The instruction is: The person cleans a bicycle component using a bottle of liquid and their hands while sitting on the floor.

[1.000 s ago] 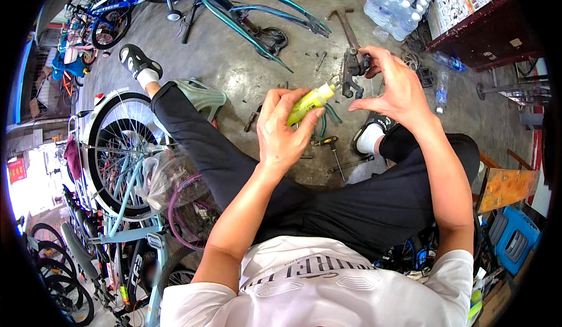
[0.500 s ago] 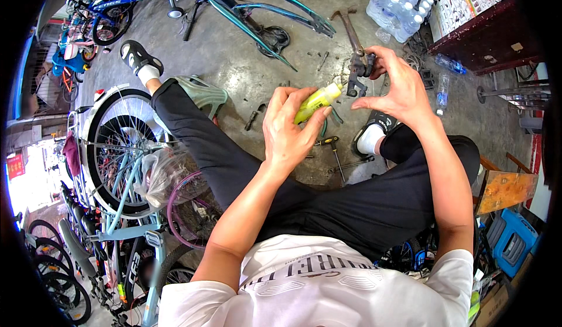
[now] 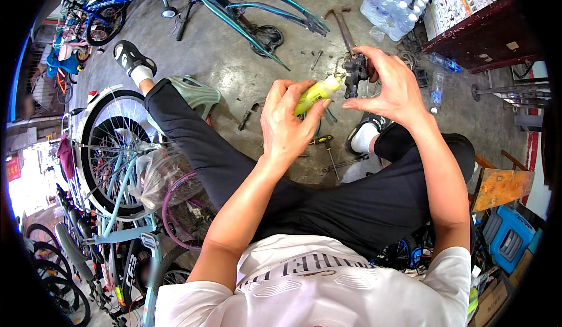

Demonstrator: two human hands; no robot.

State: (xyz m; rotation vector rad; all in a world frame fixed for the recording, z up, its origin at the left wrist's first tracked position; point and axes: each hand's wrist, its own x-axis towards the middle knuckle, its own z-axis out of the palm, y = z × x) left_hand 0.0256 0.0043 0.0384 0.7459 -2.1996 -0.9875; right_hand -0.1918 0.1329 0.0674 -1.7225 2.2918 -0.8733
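Note:
My left hand (image 3: 285, 119) is closed round a small squeeze bottle (image 3: 314, 97) of yellow liquid with a pale nozzle. The bottle tilts up to the right, its tip right at a dark metal bicycle part (image 3: 353, 76); whether they touch I cannot tell. That part, which looks like a derailleur, is held by the fingers of my right hand (image 3: 395, 84), with the thumb spread apart below it. Its far side is partly hidden by the fingers. Just beyond it a hammer (image 3: 342, 27) shows against the floor.
Between my legs lie a yellow-and-black screwdriver (image 3: 331, 151) and scattered small parts. A teal bicycle frame (image 3: 234, 12) is ahead, with wrapped water bottles (image 3: 393, 8) at the far right. A bicycle wheel (image 3: 117, 151) stands left, near a pale green stool (image 3: 196, 96).
The bottle's nozzle has come closer to the dark bicycle part. My right hand has shifted slightly left and tilted the part a little. The whole view has drifted slightly.

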